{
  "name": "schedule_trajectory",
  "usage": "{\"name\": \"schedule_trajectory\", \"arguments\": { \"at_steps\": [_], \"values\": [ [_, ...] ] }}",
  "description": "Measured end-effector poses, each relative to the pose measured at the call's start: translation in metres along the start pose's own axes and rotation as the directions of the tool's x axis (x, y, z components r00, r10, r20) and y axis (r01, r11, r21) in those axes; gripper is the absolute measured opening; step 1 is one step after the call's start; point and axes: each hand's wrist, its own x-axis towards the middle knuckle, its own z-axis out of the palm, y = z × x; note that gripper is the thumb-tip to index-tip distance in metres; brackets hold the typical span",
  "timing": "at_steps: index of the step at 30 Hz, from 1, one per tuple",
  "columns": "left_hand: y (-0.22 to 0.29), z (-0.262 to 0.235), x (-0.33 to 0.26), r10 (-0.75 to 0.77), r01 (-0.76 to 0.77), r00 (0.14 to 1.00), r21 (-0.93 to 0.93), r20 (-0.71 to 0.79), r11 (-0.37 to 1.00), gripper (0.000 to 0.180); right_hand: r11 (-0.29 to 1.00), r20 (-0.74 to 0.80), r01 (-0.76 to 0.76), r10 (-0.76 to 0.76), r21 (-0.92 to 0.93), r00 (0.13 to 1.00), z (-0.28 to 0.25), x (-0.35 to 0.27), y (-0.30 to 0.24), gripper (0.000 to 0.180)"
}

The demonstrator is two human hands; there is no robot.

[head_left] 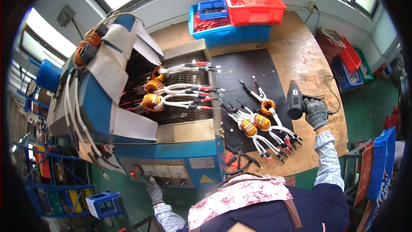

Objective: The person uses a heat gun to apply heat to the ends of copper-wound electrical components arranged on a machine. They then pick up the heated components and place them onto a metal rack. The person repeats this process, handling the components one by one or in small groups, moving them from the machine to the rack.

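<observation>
My right hand (316, 114), in a grey knit glove, is closed round the handle of a black heat gun (295, 101) at the right of the wooden table. Down at the left, my gloved left hand (155, 191) reaches up to the control panel (165, 172) of a blue machine (171, 152), its fingers stretched out near the lit switch. Several copper-wound ring coils (152, 102) with white-sleeved leads lie on the machine's mesh belt (186, 114). More coils (249, 127) rest on a black mat (249, 66), between the machine and the heat gun.
Pliers (242, 159) lie at the table's near edge beside the machine. At the back stand a red bin (253, 4) and a blue bin (236, 36) with small red parts. The gun's cord (337, 99) curves off to the right. A blue stool (105, 205) is at lower left.
</observation>
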Motion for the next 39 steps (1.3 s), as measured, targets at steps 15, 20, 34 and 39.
{"name": "schedule_trajectory", "arguments": {
  "at_steps": [15,20,34,39],
  "values": [
    [-0.035,0.011,0.018,-0.267,0.281,0.958,-0.174,0.099,0.944,0.050,0.585,0.102,-0.605,0.668,0.540,0.737,0.114,-0.041,0.044,0.039],
    [0.000,-0.003,0.004,-0.334,0.353,0.935,-0.203,0.123,0.913,0.042,0.695,-0.222,-0.106,0.364,0.711,0.905,0.068,0.003,-0.015,0.027],
    [-0.027,-0.002,-0.004,-0.128,0.137,0.990,-0.228,0.051,0.964,0.035,-0.382,-0.047,-0.122,-0.405,0.916,0.913,0.040,0.098,-0.339,0.058],
    [0.026,-0.031,-0.002,-0.021,0.025,0.999,-0.103,0.035,0.994,0.031,-0.659,-0.095,-0.255,-0.446,0.707,0.890,0.107,0.143,-0.351,0.033]
  ]
}}
